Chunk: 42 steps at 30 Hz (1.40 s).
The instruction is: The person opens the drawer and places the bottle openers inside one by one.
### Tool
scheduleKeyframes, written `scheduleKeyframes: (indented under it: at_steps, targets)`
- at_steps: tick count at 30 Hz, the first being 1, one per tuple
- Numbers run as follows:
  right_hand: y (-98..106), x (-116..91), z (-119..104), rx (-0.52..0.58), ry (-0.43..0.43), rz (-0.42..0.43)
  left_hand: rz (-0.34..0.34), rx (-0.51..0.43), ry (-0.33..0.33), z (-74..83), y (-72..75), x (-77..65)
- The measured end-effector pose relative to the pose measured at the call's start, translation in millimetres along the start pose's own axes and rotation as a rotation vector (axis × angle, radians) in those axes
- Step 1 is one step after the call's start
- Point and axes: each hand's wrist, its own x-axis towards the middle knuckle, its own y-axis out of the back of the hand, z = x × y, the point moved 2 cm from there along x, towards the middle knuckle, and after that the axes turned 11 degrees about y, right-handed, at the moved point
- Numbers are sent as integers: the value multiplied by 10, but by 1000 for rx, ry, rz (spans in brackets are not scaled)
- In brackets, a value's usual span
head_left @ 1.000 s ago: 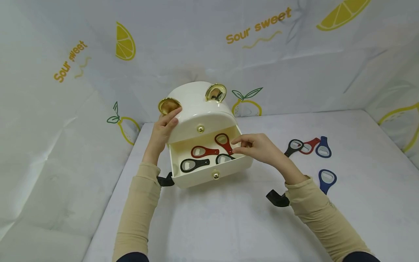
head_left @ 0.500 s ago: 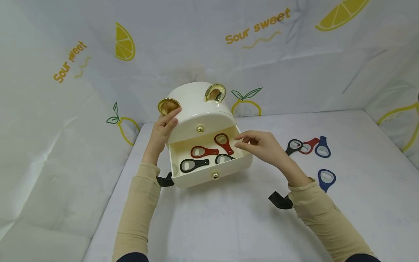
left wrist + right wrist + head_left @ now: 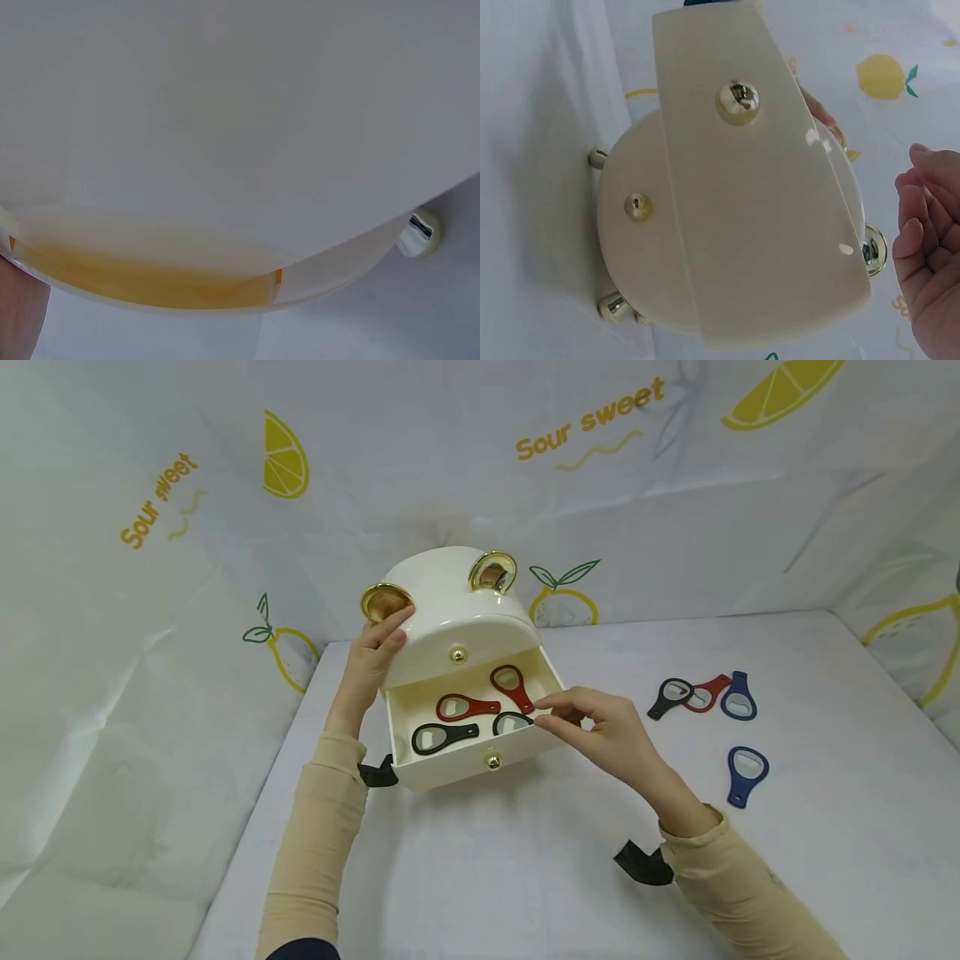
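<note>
A white box (image 3: 438,572) with gold ears stands with its lower drawer (image 3: 442,772) pulled out. My left hand (image 3: 371,660) rests against the box's left side, fingers extended below the gold ear (image 3: 386,603). Inside the drawer lie two red bottle openers (image 3: 491,707) and two black ones (image 3: 465,732), one partly hidden by the front wall. My right hand (image 3: 603,731) hovers at the drawer's right front edge, fingers loosely bent, fingertips close to the black opener there. In the right wrist view, the right hand (image 3: 934,247) shows nothing between its fingers.
Right of the box, a black opener (image 3: 660,706), a red one (image 3: 717,685) and a blue one (image 3: 739,682) lie bunched on the white cloth. Another blue opener (image 3: 738,793) lies nearer. A lemon-print backdrop (image 3: 450,460) hangs behind.
My right hand draws back from over the drawer's right side, then shifts toward the drawer's front edge. The left hand, box and openers stay in place.
</note>
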Motion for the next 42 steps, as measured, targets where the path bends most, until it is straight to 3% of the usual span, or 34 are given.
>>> scheduleKeyframes:
  at_steps: [5,9,21,33,42]
  targets:
    - [-178,-120,-68,110,64,24,10,3,2,-105,43,79]
    - [-345,-222,-70,174,68,10,12,-4,7,-193,73,143]
    - [-665,-385,101,231,27,-172,8,-16,19,-221,88,135]
    - [-792,-372,133,170,38,-67,-21,10,50,-208,99,141]
    - [-790,-225,208,172,-105,-62,-77,34,71,-191,100,169]
